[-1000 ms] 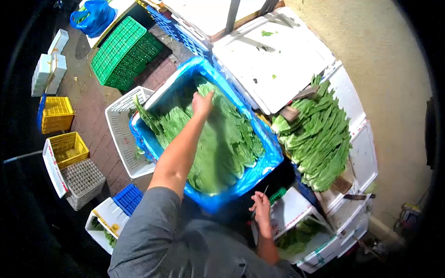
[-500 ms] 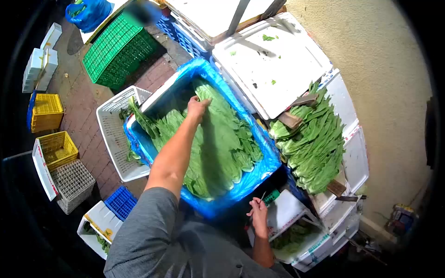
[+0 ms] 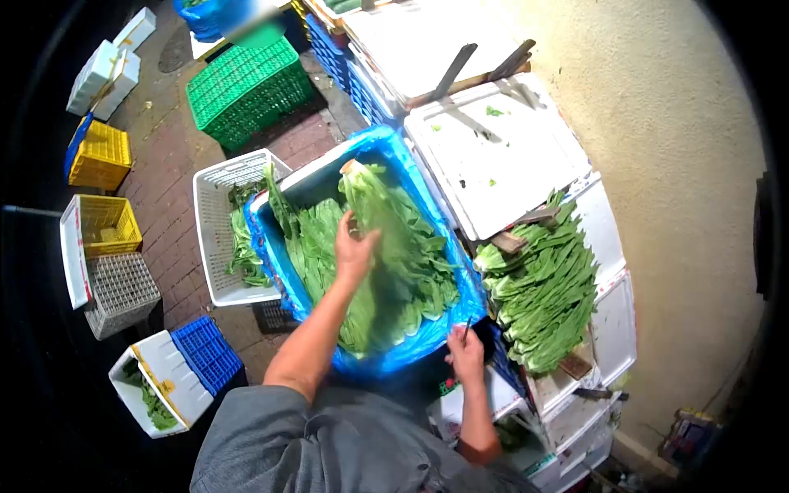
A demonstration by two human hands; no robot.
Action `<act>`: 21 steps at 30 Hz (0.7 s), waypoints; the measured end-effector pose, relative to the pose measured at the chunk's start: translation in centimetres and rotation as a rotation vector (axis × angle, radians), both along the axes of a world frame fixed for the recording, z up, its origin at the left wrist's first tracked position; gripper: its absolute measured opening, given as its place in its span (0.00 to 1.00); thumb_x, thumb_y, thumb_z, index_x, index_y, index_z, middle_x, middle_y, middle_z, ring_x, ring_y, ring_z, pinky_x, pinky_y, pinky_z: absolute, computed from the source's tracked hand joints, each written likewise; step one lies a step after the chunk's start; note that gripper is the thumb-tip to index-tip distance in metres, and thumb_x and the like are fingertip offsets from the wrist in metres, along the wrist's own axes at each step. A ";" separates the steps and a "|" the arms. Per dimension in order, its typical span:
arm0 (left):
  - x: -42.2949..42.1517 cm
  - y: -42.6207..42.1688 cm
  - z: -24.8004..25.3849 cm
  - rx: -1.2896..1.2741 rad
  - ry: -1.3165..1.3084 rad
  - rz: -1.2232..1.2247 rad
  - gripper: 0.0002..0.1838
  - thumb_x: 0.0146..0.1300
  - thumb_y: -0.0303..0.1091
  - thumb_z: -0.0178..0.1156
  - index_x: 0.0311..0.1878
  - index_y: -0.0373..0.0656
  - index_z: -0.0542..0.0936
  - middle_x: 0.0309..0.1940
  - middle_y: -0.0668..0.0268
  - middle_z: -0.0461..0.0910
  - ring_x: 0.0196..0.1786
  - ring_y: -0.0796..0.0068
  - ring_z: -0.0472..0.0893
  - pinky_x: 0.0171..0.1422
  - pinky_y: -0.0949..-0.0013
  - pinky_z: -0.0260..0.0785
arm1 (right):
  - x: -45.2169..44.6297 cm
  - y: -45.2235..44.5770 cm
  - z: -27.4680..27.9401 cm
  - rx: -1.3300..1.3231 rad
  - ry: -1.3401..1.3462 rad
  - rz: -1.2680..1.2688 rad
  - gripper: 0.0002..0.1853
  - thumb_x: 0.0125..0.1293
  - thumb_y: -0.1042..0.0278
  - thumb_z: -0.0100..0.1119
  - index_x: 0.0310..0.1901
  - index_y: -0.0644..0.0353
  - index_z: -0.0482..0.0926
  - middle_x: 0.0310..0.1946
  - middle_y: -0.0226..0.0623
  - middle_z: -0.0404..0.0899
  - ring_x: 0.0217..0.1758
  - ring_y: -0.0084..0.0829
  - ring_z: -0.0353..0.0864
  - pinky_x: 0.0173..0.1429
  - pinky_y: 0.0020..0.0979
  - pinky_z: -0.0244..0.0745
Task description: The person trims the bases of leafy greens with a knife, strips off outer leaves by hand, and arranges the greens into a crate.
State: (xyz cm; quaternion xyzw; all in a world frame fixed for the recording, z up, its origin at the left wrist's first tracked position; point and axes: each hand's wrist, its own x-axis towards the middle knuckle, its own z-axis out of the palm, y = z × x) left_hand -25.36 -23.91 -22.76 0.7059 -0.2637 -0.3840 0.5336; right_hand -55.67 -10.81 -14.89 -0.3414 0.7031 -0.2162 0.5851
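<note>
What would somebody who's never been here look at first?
Probably the big box lined with shiny blue plastic near the middle, holding long green leafy vegetables, with the person's bare left hand over them. Next might be the heap of leafy greens with pale stems to its right, then the bright green plastic mesh crate at the upper left.

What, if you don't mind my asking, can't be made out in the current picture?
In the head view:
Base of the blue-lined box: hidden by leafy greens.
Most of the thin object: covered by the right hand.
Whether the left hand touches the bunch beyond it: blurred.
Top of the blue bag: cut off by the upper edge.
</note>
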 end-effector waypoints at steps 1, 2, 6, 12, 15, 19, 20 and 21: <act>-0.5 1.3 0.9 -0.056 -0.029 0.003 0.40 0.55 0.32 0.74 0.69 0.36 0.66 0.50 0.59 0.76 0.46 0.70 0.77 0.52 0.68 0.74 | -0.1 -2.4 0.0 -0.108 0.067 0.119 0.19 0.64 0.65 0.67 0.54 0.63 0.79 0.38 0.30 0.80 0.35 0.22 0.78 0.35 0.26 0.76; -1.0 2.4 1.6 -0.114 -0.060 0.012 0.39 0.55 0.31 0.74 0.69 0.36 0.66 0.51 0.59 0.77 0.47 0.70 0.78 0.53 0.67 0.74 | 0.1 -5.2 0.1 -0.221 0.132 0.242 0.19 0.63 0.66 0.68 0.53 0.64 0.80 0.39 0.32 0.81 0.34 0.23 0.78 0.37 0.27 0.75; -2.6 6.9 8.8 -0.163 -0.328 0.005 0.35 0.52 0.28 0.74 0.64 0.37 0.72 0.47 0.59 0.77 0.46 0.67 0.79 0.51 0.65 0.74 | 7.8 -14.9 11.7 -0.600 0.027 0.576 0.23 0.61 0.64 0.70 0.53 0.69 0.78 0.43 0.44 0.83 0.42 0.31 0.82 0.46 0.32 0.76; -2.8 11.5 14.4 -0.307 -0.464 -0.155 0.33 0.48 0.22 0.70 0.61 0.42 0.75 0.46 0.57 0.78 0.46 0.59 0.80 0.51 0.63 0.75 | 15.8 -18.3 19.4 -0.840 0.151 0.993 0.27 0.60 0.55 0.70 0.55 0.65 0.77 0.47 0.52 0.82 0.45 0.47 0.83 0.49 0.41 0.78; -1.6 13.1 15.0 -0.387 -0.500 -0.196 0.35 0.48 0.22 0.69 0.63 0.42 0.73 0.50 0.54 0.77 0.51 0.52 0.79 0.54 0.60 0.75 | 17.3 -17.1 20.0 -0.830 0.187 1.030 0.27 0.60 0.53 0.69 0.53 0.65 0.77 0.49 0.56 0.81 0.50 0.55 0.83 0.53 0.44 0.78; 1.3 15.3 17.9 -0.350 -0.618 -0.147 0.41 0.48 0.27 0.74 0.67 0.41 0.68 0.59 0.50 0.72 0.60 0.48 0.74 0.66 0.55 0.69 | 19.9 -14.3 21.6 -1.028 0.152 0.942 0.24 0.59 0.60 0.71 0.51 0.66 0.77 0.38 0.47 0.83 0.41 0.40 0.85 0.46 0.36 0.79; 2.6 16.1 19.5 -0.371 -0.613 -0.075 0.40 0.50 0.29 0.75 0.67 0.40 0.69 0.60 0.50 0.72 0.62 0.49 0.73 0.68 0.55 0.66 | 20.8 -13.9 22.3 -1.103 0.109 0.900 0.23 0.58 0.62 0.72 0.50 0.66 0.77 0.35 0.43 0.84 0.37 0.33 0.85 0.43 0.32 0.79; 4.0 17.1 20.7 -0.356 -0.586 -0.023 0.38 0.53 0.29 0.73 0.68 0.40 0.68 0.60 0.51 0.72 0.63 0.53 0.73 0.69 0.57 0.66 | 21.5 -13.5 23.2 -1.143 0.094 0.915 0.22 0.59 0.69 0.72 0.51 0.67 0.76 0.36 0.40 0.84 0.39 0.26 0.84 0.44 0.29 0.80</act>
